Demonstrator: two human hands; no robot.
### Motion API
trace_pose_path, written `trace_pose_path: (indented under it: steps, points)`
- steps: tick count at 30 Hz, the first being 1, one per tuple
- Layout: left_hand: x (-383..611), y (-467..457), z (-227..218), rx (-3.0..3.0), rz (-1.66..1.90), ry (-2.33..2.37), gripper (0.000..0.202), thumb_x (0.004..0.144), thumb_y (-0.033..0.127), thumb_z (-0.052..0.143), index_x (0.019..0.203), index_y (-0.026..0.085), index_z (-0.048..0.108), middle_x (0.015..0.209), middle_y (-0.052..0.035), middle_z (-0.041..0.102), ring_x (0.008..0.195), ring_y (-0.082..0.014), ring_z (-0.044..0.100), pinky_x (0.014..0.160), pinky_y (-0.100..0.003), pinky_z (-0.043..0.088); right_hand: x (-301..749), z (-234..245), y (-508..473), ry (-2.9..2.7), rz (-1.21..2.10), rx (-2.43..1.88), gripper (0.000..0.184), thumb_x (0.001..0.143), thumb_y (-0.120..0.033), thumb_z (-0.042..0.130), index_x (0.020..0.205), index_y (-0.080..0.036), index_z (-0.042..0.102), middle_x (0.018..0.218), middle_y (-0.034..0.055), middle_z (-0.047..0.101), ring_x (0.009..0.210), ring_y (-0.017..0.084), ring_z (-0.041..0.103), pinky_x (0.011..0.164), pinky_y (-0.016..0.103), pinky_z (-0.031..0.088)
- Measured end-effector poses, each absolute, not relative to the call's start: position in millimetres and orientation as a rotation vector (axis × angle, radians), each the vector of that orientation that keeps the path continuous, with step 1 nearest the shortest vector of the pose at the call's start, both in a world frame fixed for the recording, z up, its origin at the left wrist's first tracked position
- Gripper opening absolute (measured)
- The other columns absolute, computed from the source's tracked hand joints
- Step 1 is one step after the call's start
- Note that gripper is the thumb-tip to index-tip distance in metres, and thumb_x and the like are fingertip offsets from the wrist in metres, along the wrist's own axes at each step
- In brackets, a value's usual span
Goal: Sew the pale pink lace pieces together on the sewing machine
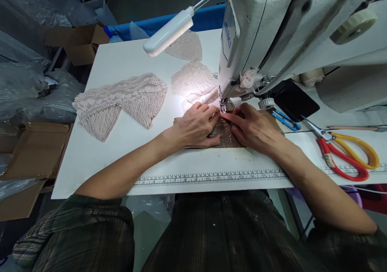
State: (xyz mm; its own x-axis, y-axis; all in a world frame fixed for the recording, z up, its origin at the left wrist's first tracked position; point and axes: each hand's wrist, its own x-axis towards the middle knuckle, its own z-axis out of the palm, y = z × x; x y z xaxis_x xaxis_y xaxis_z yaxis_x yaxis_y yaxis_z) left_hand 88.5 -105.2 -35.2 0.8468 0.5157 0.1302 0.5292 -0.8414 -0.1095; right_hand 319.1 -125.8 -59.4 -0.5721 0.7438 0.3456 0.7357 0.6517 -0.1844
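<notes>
My left hand (pixel 195 126) and my right hand (pixel 252 127) meet just in front of the presser foot (pixel 227 106) of a white sewing machine (pixel 272 34). Both hands have their fingers pressed together on a small piece of pale lace (pixel 208 98) that runs under the foot. The lace is brightly lit by a white gooseneck lamp (pixel 168 32). The part of the lace under my fingers is hidden.
Two more lace pieces (pixel 121 102) (pixel 186 46) lie on the white table (pixel 99 159). Red and yellow scissors (pixel 344 153), blue snips (pixel 284 119) and a black phone (pixel 294 100) lie to the right. A printed ruler (pixel 211 178) runs along the front edge. Cardboard boxes (pixel 78 42) stand to the left.
</notes>
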Motion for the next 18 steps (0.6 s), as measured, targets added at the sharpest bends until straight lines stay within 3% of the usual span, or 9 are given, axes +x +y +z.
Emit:
trace_pose_path:
  steps: [18]
  points:
    - [89.3,-98.9,-33.9,-2.915,-0.171,-0.892,0.061,0.095,0.058,0.049,0.121,0.006,0.065,0.121,-0.0215,0.063,0.097,-0.0327,0.059,0.084,-0.046,0.044,311.8,-61.2,-127.0,-2.517,-0.001,-1.247,0.034,0.099,-0.023,0.041,0.121,-0.017,0.068,0.102,0.014,0.064,0.085,0.022,0.059,0.076,0.038,0.057]
